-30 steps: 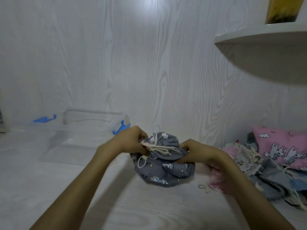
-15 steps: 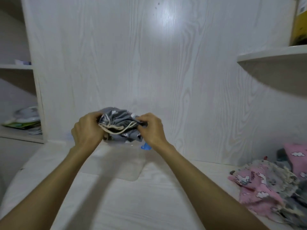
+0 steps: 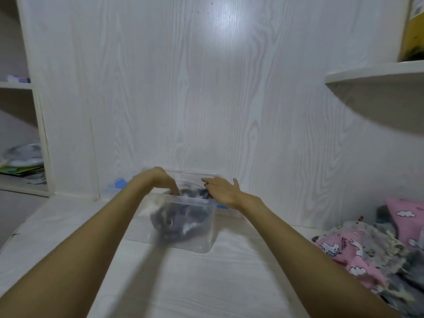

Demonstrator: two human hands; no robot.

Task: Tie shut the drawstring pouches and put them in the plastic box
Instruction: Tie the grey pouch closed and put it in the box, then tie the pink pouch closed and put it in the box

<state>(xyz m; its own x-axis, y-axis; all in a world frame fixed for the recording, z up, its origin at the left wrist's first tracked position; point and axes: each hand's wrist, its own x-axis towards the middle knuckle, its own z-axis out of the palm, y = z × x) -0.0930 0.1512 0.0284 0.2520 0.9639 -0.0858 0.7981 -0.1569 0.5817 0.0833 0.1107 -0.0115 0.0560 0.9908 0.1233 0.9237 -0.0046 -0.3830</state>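
A clear plastic box [image 3: 207, 239] stands on the white table against the back wall. Inside it lies a grey patterned drawstring pouch [image 3: 181, 222], blurred through the box wall. My left hand [image 3: 159, 180] hovers over the box's left side with fingers pointing down into it, just above the pouch. My right hand [image 3: 223, 189] is over the box's right rim, fingers spread and empty. At the right edge lies a pile of pink and grey pouches [image 3: 367, 249] on the table.
A blue clip [image 3: 119, 182] of the box shows behind my left forearm. A shelf [image 3: 376, 73] juts out at upper right with a yellow object on it. Open shelving at left holds a plate and papers [image 3: 23, 161].
Both hands carried the grey pouch from the table up and over to the box, then let it go; it now lies inside the box and both hands have opened.
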